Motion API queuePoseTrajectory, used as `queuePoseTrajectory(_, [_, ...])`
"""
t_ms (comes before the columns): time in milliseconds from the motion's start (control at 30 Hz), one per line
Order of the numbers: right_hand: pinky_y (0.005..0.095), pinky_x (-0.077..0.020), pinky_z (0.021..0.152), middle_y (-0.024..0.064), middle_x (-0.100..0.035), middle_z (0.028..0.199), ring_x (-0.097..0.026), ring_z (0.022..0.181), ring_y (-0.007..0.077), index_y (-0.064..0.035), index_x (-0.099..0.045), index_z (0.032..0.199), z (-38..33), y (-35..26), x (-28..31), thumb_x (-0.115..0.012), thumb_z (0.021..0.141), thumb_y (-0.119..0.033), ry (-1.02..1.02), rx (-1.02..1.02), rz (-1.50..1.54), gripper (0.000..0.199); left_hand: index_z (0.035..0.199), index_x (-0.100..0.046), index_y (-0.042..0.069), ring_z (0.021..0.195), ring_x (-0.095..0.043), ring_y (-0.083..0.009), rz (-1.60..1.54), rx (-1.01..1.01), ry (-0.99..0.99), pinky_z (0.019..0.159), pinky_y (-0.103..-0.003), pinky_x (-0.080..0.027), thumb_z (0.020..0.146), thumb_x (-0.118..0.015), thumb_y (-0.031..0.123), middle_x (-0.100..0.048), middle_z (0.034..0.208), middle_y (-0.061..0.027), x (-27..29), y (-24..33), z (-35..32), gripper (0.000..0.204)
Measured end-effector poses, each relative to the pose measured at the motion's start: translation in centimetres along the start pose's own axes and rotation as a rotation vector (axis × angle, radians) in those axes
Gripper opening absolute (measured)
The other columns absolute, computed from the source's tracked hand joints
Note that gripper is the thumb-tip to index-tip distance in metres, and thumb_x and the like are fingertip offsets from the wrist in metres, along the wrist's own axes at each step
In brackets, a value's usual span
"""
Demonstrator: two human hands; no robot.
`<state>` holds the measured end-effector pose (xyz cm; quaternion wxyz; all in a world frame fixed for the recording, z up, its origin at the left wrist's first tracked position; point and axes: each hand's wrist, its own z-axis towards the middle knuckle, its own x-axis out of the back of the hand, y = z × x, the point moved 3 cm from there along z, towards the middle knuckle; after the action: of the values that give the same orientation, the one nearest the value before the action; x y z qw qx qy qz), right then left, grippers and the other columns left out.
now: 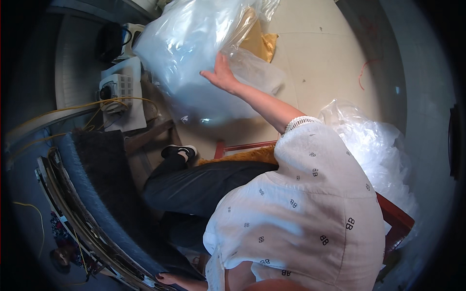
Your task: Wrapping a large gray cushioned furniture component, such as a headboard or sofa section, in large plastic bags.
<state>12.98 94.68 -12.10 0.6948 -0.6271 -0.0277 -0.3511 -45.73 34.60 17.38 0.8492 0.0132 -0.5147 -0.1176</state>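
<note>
Fingers of my right hand (pixel 221 72) spread open against the clear bag (pixel 189 48), upper centre; my left hand (pixel 167 279), bottom edge, I cannot tell.

A large clear plastic bag (pixel 194 53), bulging and glossy white-blue, lies far on the pale floor, left of centre. Behind it, a flat yellow-brown packet (pixel 262 43) peeks out (partly hidden). A second crumpled clear plastic bag (pixel 374 145) sits at the right, nearer, beside a red frame.
</note>
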Motion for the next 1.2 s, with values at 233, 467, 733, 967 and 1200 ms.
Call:
queuePoseTrajectory(233, [0.043, -0.0257, 0.102, 0.0267, -0.029, 0.13, -0.026, 0.124, 0.0386, 0.003, -0.013, 0.133, 3.2, 3.9, 2.9, -0.072, 0.061, -0.049, -0.305, -0.238, -0.216, 0.107, 0.112, -0.057, 0.006, 0.099, -0.056, -0.03, 0.002, -0.086, 0.028, 0.083, -0.037, -0.043, 0.088, -0.045, 0.02, -0.057, 0.113, -0.014, 0.1, -1.1, 0.3, 0.03])
queuePoseTrajectory(467, [0.0391, -0.0354, 0.095, 0.0247, -0.037, 0.127, -0.038, 0.119, 0.0329, 0.0021, -0.019, 0.128, 2.2, 5.9, -0.2, -0.081, 0.05, -0.044, -0.098, -0.404, 0.072, 0.11, 0.111, -0.059, 0.009, 0.098, -0.057, -0.0281, -0.027, -0.055, 0.07, 0.082, -0.035, -0.043, 0.088, -0.044, 0.02, -0.058, 0.112, -0.0112, -0.2, -0.3, -0.7, 0.029])
queuePoseTrajectory(733, [0.0299, -0.0506, 0.069, 0.0114, -0.062, 0.085, -0.062, 0.076, 0.0199, 0.0016, -0.058, 0.094, 0.2, 2.0, -3.1, -0.068, 0.068, -0.011, -0.702, -1.019, 0.802, 0.031, 0.11, -0.06, 0.009, 0.098, -0.056, -0.0266, 0.011, -0.017, 0.092, 0.083, -0.034, -0.043, 0.089, -0.043, 0.021, -0.058, 0.112, -0.0096, 1.4, 3.4, -3.1, 0.029])
queuePoseTrajectory(967, [0.0339, -0.0528, 0.071, 0.0098, -0.062, 0.084, -0.062, 0.076, 0.0194, -0.0026, -0.058, 0.094, 11.2, -6.6, 6.5, -0.068, 0.068, -0.014, -0.645, -0.797, 1.255, 0.03, 0.101, -0.058, 0.002, 0.087, -0.057, -0.0306, -0.1, -0.36, 0.291, 0.079, -0.037, -0.045, 0.086, -0.055, 0.018, -0.06, 0.094, -0.0161, 3.3, 6.3, -5.7, 0.023])
queuePoseTrajectory(1200, [0.0382, -0.0465, 0.085, 0.0124, -0.061, 0.097, -0.058, 0.094, 0.0231, 0.0004, -0.053, 0.108, 5.6, 3.1, 10.3, -0.069, 0.068, -0.015, -0.637, -0.759, 0.933, 0.045, 0.105, -0.058, 0.003, 0.087, -0.058, -0.0299, -0.078, -0.271, 0.211, 0.079, -0.036, -0.046, 0.085, -0.058, 0.023, -0.061, 0.097, -0.0163, 4.4, 6.3, -5.2, 0.028])
